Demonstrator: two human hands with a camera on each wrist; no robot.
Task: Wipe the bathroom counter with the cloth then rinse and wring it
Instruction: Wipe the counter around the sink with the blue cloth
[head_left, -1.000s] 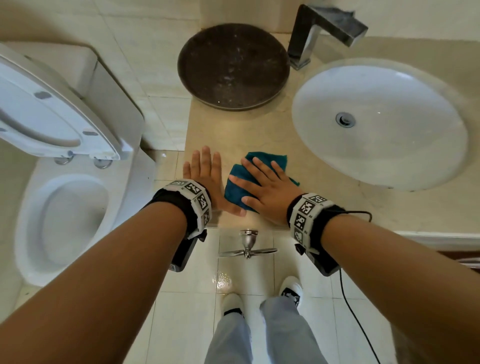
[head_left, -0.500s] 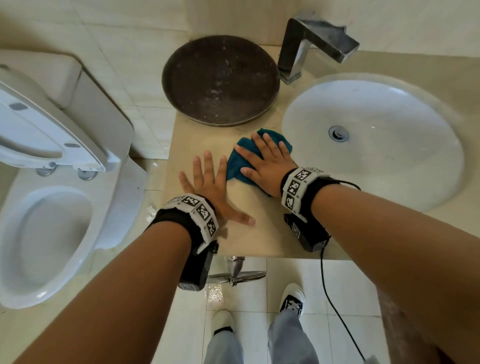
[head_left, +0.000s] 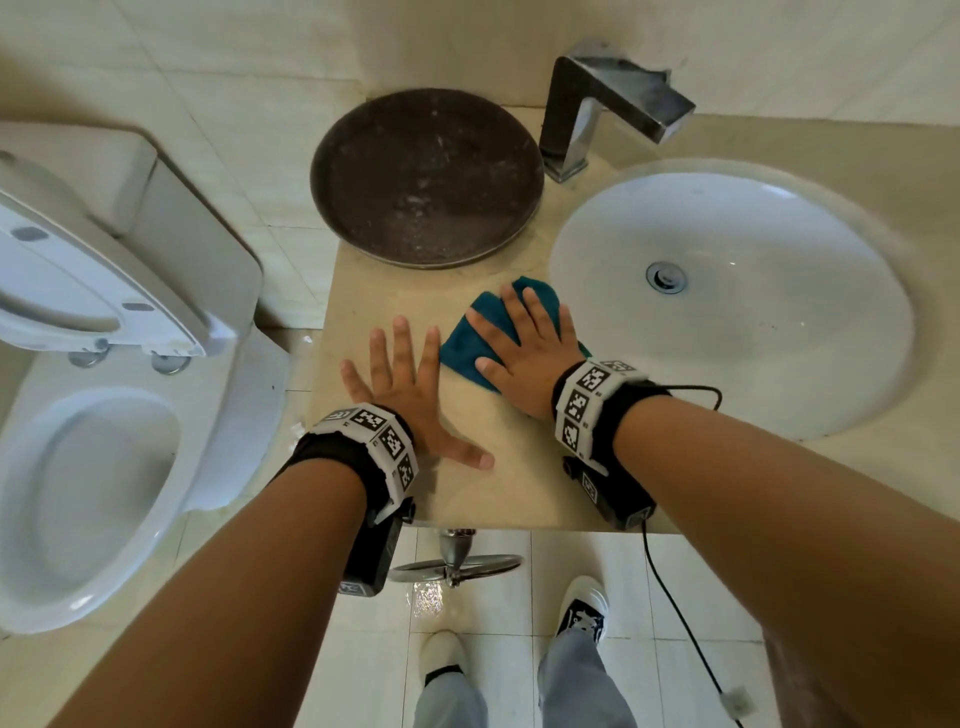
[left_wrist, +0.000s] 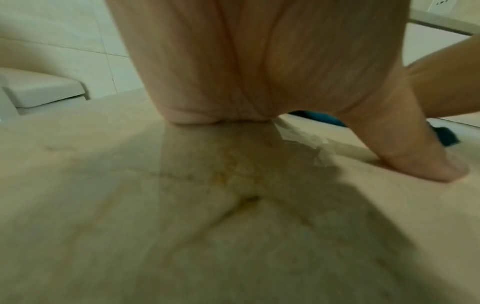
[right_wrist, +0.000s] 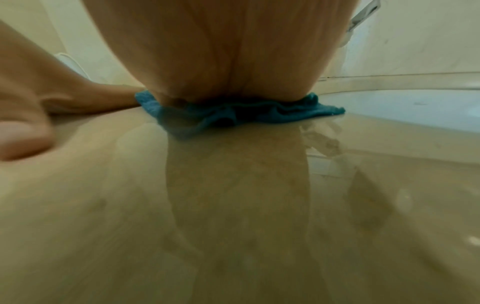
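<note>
A teal cloth (head_left: 462, 343) lies crumpled on the beige stone counter (head_left: 519, 488), just left of the white sink basin (head_left: 753, 332). My right hand (head_left: 524, 343) presses flat on the cloth with straight, spread fingers; the right wrist view shows the cloth (right_wrist: 298, 111) bunched under the palm. My left hand (head_left: 400, 384) rests flat on the bare counter beside the cloth, fingers spread and thumb out. In the left wrist view the palm (left_wrist: 259, 72) and thumb touch the counter (left_wrist: 182, 205), with a bit of cloth (left_wrist: 319, 118) behind them.
A dark round tray (head_left: 426, 176) sits at the back of the counter, next to a square metal faucet (head_left: 602, 109). An open toilet (head_left: 93, 467) stands close on the left. The counter's front edge runs under my wrists, with a metal valve (head_left: 457, 561) below it.
My right hand has pushed the cloth away from the front edge toward the sink and tray. The left hand has slid further onto the counter and stays flat.
</note>
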